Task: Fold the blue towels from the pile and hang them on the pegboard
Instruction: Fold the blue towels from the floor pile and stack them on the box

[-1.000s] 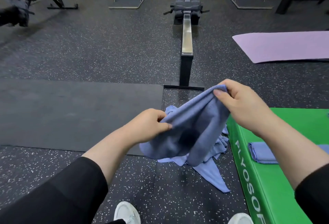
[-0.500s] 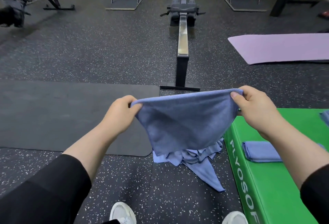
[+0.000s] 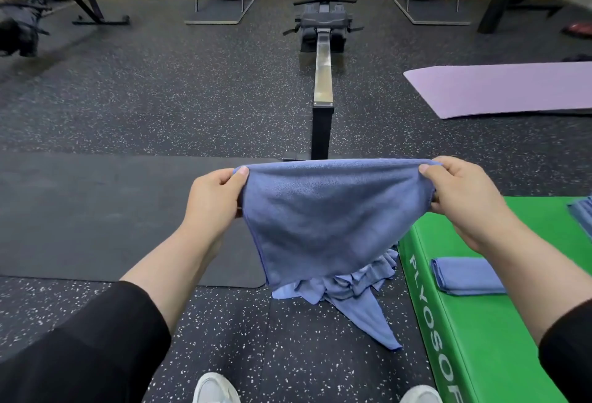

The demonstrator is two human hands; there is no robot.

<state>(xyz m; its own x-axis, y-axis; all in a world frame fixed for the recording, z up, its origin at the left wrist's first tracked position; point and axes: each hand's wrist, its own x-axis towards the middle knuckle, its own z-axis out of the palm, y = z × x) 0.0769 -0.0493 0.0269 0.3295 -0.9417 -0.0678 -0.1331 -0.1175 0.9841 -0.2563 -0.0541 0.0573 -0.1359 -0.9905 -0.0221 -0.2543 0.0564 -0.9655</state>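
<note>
— Status?
— My left hand (image 3: 213, 199) and right hand (image 3: 466, 193) pinch the blue towel's (image 3: 323, 217) top corners, spread above the floor pile (image 3: 355, 290).
— Next?
— Folding begins; corners must meet squarely.

green box (image 3: 474, 338) side — white letters | "PLYOSOF", cut off

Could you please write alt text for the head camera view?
Two hands, left hand and right hand, pinch the top corners of a blue towel, holding it spread above a towel pile on the gym floor. A folded towel lies on a green plyo box to the right.
</note>
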